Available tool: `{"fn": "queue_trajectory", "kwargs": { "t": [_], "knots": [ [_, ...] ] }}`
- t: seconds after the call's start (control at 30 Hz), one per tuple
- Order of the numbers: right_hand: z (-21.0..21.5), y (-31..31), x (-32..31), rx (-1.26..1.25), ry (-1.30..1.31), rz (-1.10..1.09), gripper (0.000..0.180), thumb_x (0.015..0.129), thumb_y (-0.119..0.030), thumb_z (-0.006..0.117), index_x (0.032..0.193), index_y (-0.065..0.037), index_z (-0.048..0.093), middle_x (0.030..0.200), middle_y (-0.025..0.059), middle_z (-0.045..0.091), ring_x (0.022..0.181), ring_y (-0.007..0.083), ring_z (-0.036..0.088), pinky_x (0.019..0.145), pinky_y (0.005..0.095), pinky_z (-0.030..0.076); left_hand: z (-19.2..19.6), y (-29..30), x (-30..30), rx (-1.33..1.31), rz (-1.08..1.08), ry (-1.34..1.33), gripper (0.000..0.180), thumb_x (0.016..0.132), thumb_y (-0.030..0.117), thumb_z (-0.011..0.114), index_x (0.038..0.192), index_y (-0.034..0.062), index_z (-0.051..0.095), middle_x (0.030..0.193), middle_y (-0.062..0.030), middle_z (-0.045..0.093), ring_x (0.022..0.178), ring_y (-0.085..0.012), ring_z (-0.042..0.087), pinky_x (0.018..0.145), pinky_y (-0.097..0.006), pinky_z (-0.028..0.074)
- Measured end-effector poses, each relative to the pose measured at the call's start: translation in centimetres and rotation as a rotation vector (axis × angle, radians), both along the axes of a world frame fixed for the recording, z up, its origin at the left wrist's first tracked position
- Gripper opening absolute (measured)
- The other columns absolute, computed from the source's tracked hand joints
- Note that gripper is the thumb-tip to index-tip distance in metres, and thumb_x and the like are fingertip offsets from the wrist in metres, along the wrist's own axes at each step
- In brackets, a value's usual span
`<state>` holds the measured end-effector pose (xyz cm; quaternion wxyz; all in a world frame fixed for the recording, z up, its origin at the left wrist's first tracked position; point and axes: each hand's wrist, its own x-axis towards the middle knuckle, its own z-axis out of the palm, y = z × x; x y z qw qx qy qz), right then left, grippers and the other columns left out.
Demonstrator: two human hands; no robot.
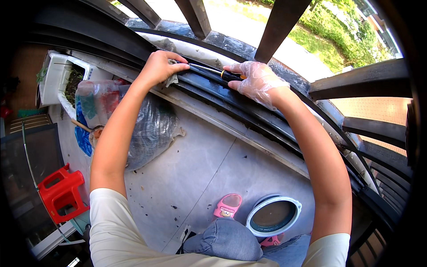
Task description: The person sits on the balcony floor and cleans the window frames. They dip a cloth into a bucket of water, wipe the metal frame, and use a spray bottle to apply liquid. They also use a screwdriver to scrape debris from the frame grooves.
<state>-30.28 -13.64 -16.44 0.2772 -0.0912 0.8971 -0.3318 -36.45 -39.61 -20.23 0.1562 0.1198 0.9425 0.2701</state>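
My right hand (262, 81), in a thin clear plastic glove, grips a screwdriver (226, 75) by its black and yellow handle. Its metal shaft points left along the dark window track (249, 104). At the tip of the shaft, my bare left hand (159, 69) is closed, thumb and forefinger pinched together. A crumpled grey rag (171, 79) hangs from beneath those fingers. Exactly how the rag meets the screwdriver tip is hidden by the fingers.
Dark railing bars (284, 26) rise beyond the track. Left of me are a full clear plastic bag (153, 131), a white planter (66, 100) with soil and a red stool (64, 193). A bucket (273, 216) of murky water stands by my feet in pink clogs (227, 205).
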Motion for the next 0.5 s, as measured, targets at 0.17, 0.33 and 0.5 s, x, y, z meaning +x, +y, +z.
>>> {"fn": "queue_trajectory", "kwargs": {
  "t": [0.17, 0.33, 0.5],
  "knots": [
    [-0.3, 0.1, 0.0, 0.002, 0.015, -0.003, 0.043, 0.083, -0.028, 0.063, 0.125, -0.022, 0.054, 0.111, 0.0179, 0.06, 0.101, 0.0264, 0.059, 0.088, 0.0335, 0.045, -0.7, -0.1, -0.6, 0.024, 0.025, 0.014, 0.033, 0.068, 0.032, 0.077, 0.084, 0.0043, 0.071, 0.071, -0.015, 0.065, 0.067, -0.021, 0.063, 0.07, -0.03, 0.048],
    [-1.2, 0.0, 0.2, -0.046, 0.04, -0.018, 0.044, 0.083, -0.027, 0.064, 0.125, -0.021, 0.054, 0.105, 0.0164, 0.062, 0.094, 0.0242, 0.06, 0.085, 0.0326, 0.046, -0.8, 0.0, -0.9, -0.011, 0.045, 0.024, 0.036, 0.067, 0.036, 0.077, 0.083, 0.0039, 0.071, 0.07, -0.0155, 0.065, 0.067, -0.0225, 0.063, 0.07, -0.03, 0.048],
    [-1.4, 0.2, 0.8, -0.227, -0.119, -0.127, 0.045, 0.082, -0.022, 0.066, 0.125, -0.015, 0.054, 0.079, 0.0057, 0.06, 0.067, 0.0114, 0.054, 0.065, 0.0258, 0.047, -0.4, 0.0, -0.2, 0.115, 0.03, 0.028, 0.031, 0.073, 0.03, 0.073, 0.086, 0.0022, 0.07, 0.075, -0.0113, 0.067, 0.071, -0.016, 0.062, 0.072, -0.027, 0.047]
  ]
}}
